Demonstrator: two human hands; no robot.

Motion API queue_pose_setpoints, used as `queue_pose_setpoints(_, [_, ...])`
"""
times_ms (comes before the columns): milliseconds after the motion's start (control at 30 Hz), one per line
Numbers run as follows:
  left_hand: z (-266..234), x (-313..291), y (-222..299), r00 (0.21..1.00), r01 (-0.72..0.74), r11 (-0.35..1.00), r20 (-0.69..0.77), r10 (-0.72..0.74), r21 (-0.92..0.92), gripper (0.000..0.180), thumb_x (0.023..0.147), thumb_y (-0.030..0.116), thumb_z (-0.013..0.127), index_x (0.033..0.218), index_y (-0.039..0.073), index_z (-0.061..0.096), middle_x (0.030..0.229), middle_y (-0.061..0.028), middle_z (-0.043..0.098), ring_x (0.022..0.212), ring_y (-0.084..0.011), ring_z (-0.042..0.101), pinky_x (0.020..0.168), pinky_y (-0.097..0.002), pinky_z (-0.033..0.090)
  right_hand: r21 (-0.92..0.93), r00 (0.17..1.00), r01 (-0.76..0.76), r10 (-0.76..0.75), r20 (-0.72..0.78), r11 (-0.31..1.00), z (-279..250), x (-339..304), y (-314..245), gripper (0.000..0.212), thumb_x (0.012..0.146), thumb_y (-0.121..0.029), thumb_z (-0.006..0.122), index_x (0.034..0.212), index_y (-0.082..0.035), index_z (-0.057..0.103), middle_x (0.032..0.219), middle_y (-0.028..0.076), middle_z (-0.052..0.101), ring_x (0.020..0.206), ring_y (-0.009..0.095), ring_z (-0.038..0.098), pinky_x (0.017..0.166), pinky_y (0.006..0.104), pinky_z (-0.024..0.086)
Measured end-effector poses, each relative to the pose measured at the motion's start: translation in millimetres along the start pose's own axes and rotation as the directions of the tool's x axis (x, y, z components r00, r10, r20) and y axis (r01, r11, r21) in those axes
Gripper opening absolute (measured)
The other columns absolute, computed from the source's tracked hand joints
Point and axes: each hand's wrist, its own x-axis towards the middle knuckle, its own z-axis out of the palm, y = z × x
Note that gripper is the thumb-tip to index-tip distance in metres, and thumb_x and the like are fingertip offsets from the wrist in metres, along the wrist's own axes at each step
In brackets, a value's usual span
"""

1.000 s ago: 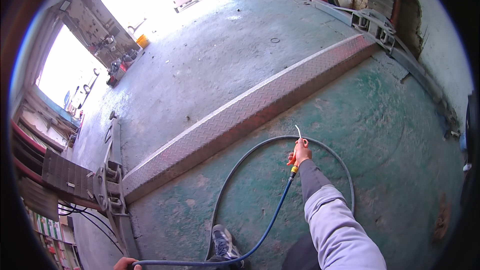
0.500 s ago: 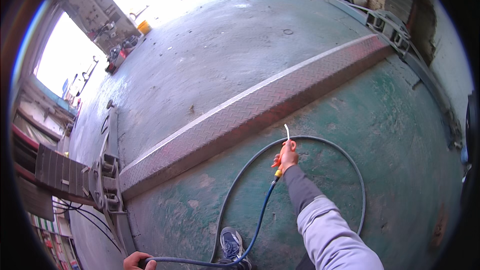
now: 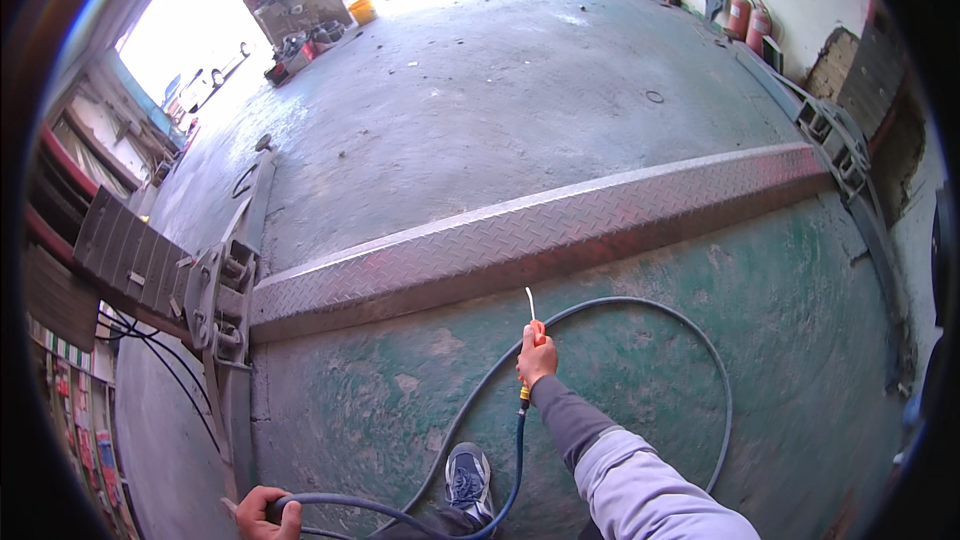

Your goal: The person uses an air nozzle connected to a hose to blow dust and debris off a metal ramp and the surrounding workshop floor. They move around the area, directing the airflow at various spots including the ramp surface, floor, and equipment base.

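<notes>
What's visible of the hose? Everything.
The hose is slim, rubbery-looking, dark blue to grey. One end meets a yellow fitting below the orange air gun in the right hand; it then sags and curves to the left hand, which grips it. A wide loop, apparently the same hose, lies on the green floor.

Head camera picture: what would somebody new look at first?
Probably the long metal beam with the patterned top, stretching across the middle. Next, perhaps, the orange blow gun in the right hand, below centre, and the blue hose curving round to the left hand at lower left.
</notes>
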Motion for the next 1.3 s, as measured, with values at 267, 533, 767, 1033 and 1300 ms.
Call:
queue_pose_setpoints(267, [-0.1,1.1,18.6,0.999,0.043,0.999,-0.004,-0.043,0.014,0.014,0.081,0.011,0.075,0.082,0.000,0.066,0.069,-0.0019,0.062,0.064,-0.0097,0.055,0.060,-0.0271,0.045,-0.565,0.760,0.645,-0.507,0.407,0.514,33.7,-92.1,-25.5,0.043,0.099,-0.041,0.059,0.115,-0.001,0.053,0.101,0.027,0.069,0.093,0.046,0.069,0.083,0.0559,0.055])
queue_pose_setpoints(533, [-25.0,2.7,-77.1,0.780,0.032,0.996,-0.622,-0.074,-0.079,0.026,0.099,0.020,0.068,0.082,0.002,0.063,0.074,0.0016,0.055,0.072,-0.0077,0.048,0.063,-0.0261,0.039,-0.441,0.589,0.785,-0.303,0.749,0.436,38.5,-147.3,-88.2,0.048,0.098,-0.037,0.062,0.124,0.001,0.052,0.110,0.028,0.069,0.102,0.044,0.069,0.089,0.0501,0.054])
queue_pose_setpoints(767, [-84.7,-74.8,-232.6,0.467,0.401,0.846,-0.717,-0.519,-0.351,0.044,0.106,0.043,0.060,0.088,0.003,0.064,0.077,0.0037,0.053,0.068,-0.0075,0.042,0.060,-0.0283,0.034,0.327,0.280,0.503,-0.509,0.814,0.800,64.8,-183.9,-107.8,0.087,0.094,-0.020,0.067,0.163,-0.001,0.018,0.135,0.030,0.055,0.121,0.041,0.059,0.105,0.0467,0.046])
queue_pose_setpoints(1033, [-126.3,-177.7,-114.9,0.561,0.341,0.922,-0.747,-0.357,-0.184,0.034,0.107,0.029,0.059,0.084,0.005,0.055,0.075,0.0049,0.044,0.068,-0.0068,0.039,0.060,-0.0266,0.031,0.113,-0.049,0.987,-0.465,0.884,0.110,195.2,-332.1,-75.4,0.071,0.092,-0.023,0.052,0.153,0.009,0.035,0.107,0.028,0.061,0.100,0.042,0.060,0.091,0.0484,0.048])
queue_pose_setpoints(1300, [-69.8,-113.2,0.7,0.949,0.305,0.944,-0.117,-0.291,0.124,0.017,0.092,0.019,0.074,0.096,0.004,0.068,0.086,-0.0176,0.069,0.080,-0.0401,0.067,0.070,-0.0478,0.052,0.007,-0.102,0.973,-0.404,0.909,-0.232,335.9,-387.8,-67.5,0.061,0.095,-0.019,0.048,0.154,-0.003,0.043,0.113,0.019,0.066,0.104,0.035,0.066,0.092,0.0473,0.047])
